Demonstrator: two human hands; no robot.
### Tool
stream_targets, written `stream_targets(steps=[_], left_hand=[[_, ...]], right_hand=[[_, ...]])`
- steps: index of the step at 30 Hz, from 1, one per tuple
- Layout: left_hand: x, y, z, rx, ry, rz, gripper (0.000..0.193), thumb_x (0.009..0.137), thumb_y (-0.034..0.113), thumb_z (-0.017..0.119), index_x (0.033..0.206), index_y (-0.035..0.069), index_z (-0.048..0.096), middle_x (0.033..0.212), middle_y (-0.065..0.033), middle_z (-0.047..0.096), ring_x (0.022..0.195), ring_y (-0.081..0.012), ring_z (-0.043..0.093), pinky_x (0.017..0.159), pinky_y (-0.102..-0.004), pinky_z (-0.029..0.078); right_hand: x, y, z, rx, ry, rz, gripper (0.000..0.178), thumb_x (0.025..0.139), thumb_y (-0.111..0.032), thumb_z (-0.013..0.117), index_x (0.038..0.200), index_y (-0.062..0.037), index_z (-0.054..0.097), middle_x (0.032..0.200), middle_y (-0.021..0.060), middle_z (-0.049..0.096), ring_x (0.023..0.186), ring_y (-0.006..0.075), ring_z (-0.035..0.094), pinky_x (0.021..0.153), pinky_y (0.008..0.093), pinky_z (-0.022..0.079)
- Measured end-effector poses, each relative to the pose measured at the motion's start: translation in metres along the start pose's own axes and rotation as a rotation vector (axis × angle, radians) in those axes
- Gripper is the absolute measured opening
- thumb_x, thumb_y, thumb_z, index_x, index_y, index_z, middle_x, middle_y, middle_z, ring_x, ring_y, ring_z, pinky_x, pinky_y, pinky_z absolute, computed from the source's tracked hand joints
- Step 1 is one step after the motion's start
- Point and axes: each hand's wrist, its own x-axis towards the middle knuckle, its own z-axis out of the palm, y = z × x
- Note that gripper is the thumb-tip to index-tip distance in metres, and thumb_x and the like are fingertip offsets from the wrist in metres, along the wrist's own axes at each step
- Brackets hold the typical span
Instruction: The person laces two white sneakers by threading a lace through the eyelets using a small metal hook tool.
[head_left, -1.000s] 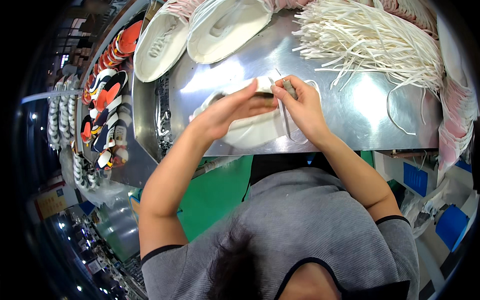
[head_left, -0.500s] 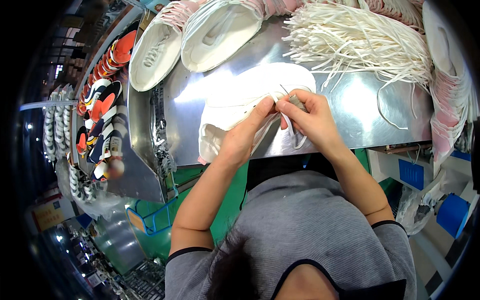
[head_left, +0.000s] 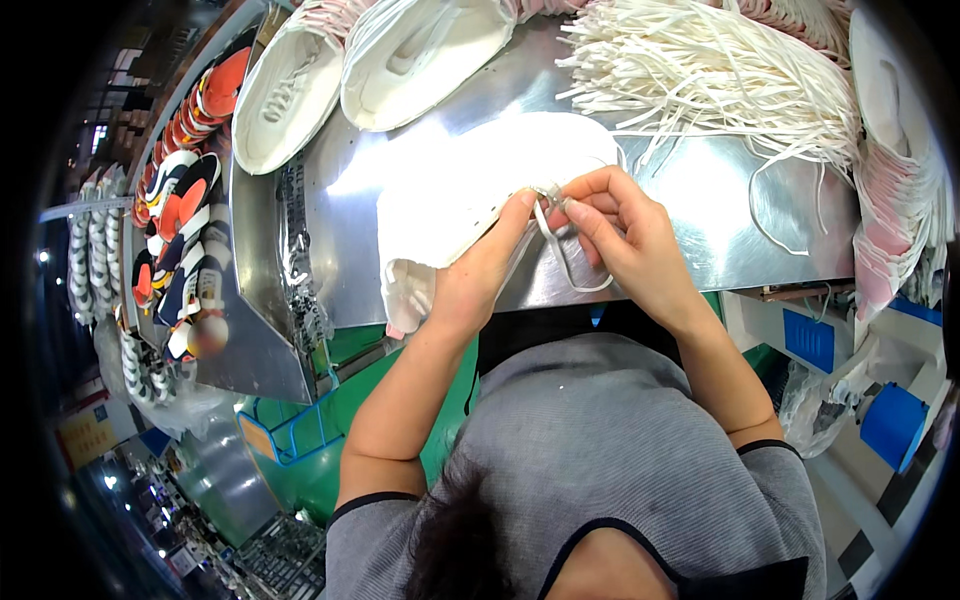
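Observation:
A white shoe upper lies on the metal table, its surface washed out by glare. My left hand grips the near edge of this shoe upper, thumb on top close to the eyelet row. Just to the right, my right hand is closed in a pinch at the eyelets, fingertips almost touching the left thumb. A flat white shoelace runs from between the hands and hangs in a loop below them. What exactly the right fingertips pinch is small and partly hidden.
A thick bundle of white laces lies at the back right of the metal table. Nested white uppers stand at the back, with a pink-and-white stack at the right edge. Orange and navy shoes fill the left side.
My right fingers have shifted slightly and pinch close to the eyelets, with the lace loop hanging wider. The left hand keeps its hold on the shoe upper. The whole view has moved slightly.

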Motion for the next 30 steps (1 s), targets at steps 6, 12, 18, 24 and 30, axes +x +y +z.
stream_targets(steps=[6, 12, 18, 24, 30], left_hand=[[0.001, 0.003, 0.005, 0.156, -0.013, 0.069, 0.019, 0.095, 0.012, 0.065, 0.107, -0.001, 0.07, 0.1, -0.004, 0.07, 0.089, -0.0122, 0.063, 0.079, -0.0269, 0.05], [-0.009, 0.033, 0.022, 1.252, -0.099, 0.668, 0.023, 0.091, 0.008, 0.064, 0.113, 0.002, 0.068, 0.098, -0.0134, 0.071, 0.087, -0.0289, 0.069, 0.078, -0.0366, 0.053], [-0.002, -0.004, -0.036, -0.033, -0.111, -0.191, 0.03, 0.097, 0.016, 0.061, 0.118, -0.005, 0.066, 0.113, -0.0126, 0.069, 0.104, -0.0201, 0.066, 0.092, -0.0311, 0.052], [-0.004, 0.02, -0.028, -0.056, -0.115, -0.124, 0.031, 0.097, 0.015, 0.061, 0.12, -0.005, 0.064, 0.115, -0.0134, 0.069, 0.103, -0.0199, 0.066, 0.093, -0.0327, 0.052], [0.014, 0.017, -0.058, 1.111, -0.053, 0.2, 0.038, 0.099, 0.02, 0.06, 0.127, -0.004, 0.057, 0.127, -0.011, 0.063, 0.117, -0.0223, 0.059, 0.101, -0.0351, 0.047]], right_hand=[[0.008, 0.001, -0.009, -0.017, -0.031, 0.033, 0.011, 0.097, -0.008, 0.059, 0.104, 0.0003, 0.058, 0.084, 0.007, 0.071, 0.061, 0.0083, 0.056, 0.057, 0.0245, 0.046], [0.033, 0.01, -0.002, -0.609, 0.044, -0.227, 0.018, 0.093, -0.015, 0.059, 0.1, 0.0009, 0.056, 0.082, 0.0193, 0.069, 0.072, 0.0359, 0.068, 0.065, 0.043, 0.052], [0.019, -0.029, -0.04, -0.573, -0.172, -0.027, 0.02, 0.095, -0.013, 0.058, 0.109, 0.0006, 0.063, 0.083, 0.0056, 0.066, 0.078, 0.0115, 0.063, 0.07, 0.0292, 0.051], [0.03, 0.019, -0.021, -0.075, 0.066, 0.094, 0.059, 0.077, -0.024, 0.084, 0.122, 0.0032, 0.057, 0.096, 0.0115, 0.068, 0.077, 0.0136, 0.066, 0.064, 0.0258, 0.053], [0.035, 0.005, -0.002, -0.044, 0.184, 0.024, 0.055, 0.076, -0.021, 0.084, 0.119, 0.0025, 0.058, 0.097, 0.0127, 0.068, 0.083, 0.015, 0.066, 0.073, 0.0271, 0.054]])
